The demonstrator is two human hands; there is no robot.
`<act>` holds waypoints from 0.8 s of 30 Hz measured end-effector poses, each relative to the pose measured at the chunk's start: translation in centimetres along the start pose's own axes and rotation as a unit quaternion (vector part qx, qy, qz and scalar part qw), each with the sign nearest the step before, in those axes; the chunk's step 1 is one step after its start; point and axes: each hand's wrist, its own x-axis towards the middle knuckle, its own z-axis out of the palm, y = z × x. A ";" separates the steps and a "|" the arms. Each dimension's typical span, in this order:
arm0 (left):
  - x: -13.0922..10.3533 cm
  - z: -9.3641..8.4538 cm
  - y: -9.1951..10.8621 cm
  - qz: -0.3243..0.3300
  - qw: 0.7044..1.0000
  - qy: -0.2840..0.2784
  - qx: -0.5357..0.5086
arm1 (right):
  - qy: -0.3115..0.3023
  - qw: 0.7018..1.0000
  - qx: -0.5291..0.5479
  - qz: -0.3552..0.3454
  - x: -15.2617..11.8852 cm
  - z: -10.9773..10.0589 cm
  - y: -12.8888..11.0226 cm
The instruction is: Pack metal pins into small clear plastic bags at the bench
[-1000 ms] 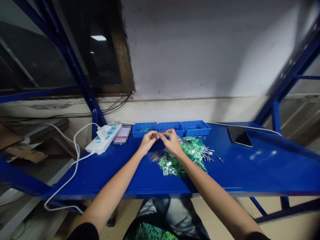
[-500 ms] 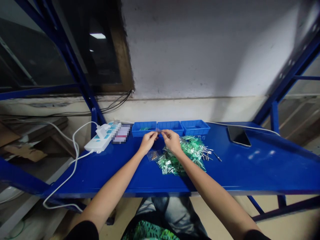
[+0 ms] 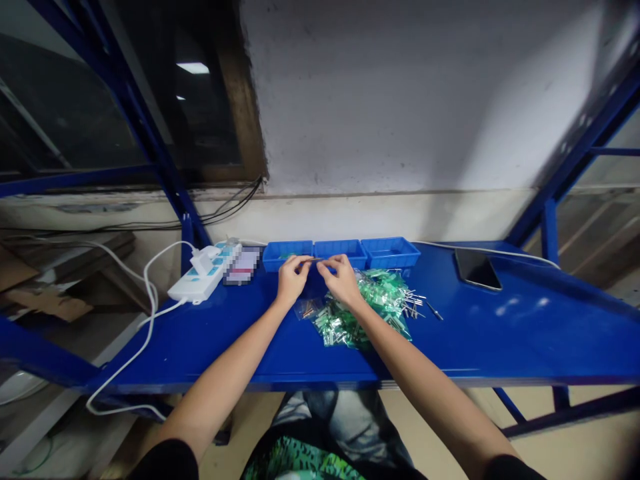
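Observation:
Between my two hands, just in front of the blue bins, is a thin dark rod-like piece, too small to name. My left hand pinches its left end with thumb and forefinger. My right hand has its fingertips closed at the other end. Below my right hand lies a heap of small clear-and-green plastic packets. A little clear bag with copper-coloured pins sits to the left of the heap. Several loose metal pins stick out at its right side.
Three blue bins stand along the wall: a left bin with green bits, a middle bin and a right bin. A white power strip with cables is at left; a phone lies at right. One metal pin lies apart.
The fingers of both hands have shifted slightly around the small piece, and the dark rod shows more clearly between them. The heap, bins and phone are unmoved.

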 end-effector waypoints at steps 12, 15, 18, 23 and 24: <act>-0.7 0.2 1.2 0.070 0.996 -0.029 0.041 | 0.051 0.988 0.134 0.056 0.9 0.0 0.8; -0.6 0.3 0.9 0.031 0.999 -0.045 0.005 | 0.056 0.988 0.139 0.036 0.7 -0.1 0.6; -0.3 0.4 0.4 -0.021 0.997 -0.062 -0.041 | 0.039 0.990 0.136 0.011 0.3 0.0 0.3; 0.1 0.4 -0.2 -0.059 0.992 -0.056 -0.093 | -0.005 0.993 0.121 -0.012 -0.3 0.1 -0.2; 0.2 0.4 -0.2 -0.057 0.992 -0.049 -0.098 | -0.009 0.993 0.115 -0.012 -0.3 0.1 -0.2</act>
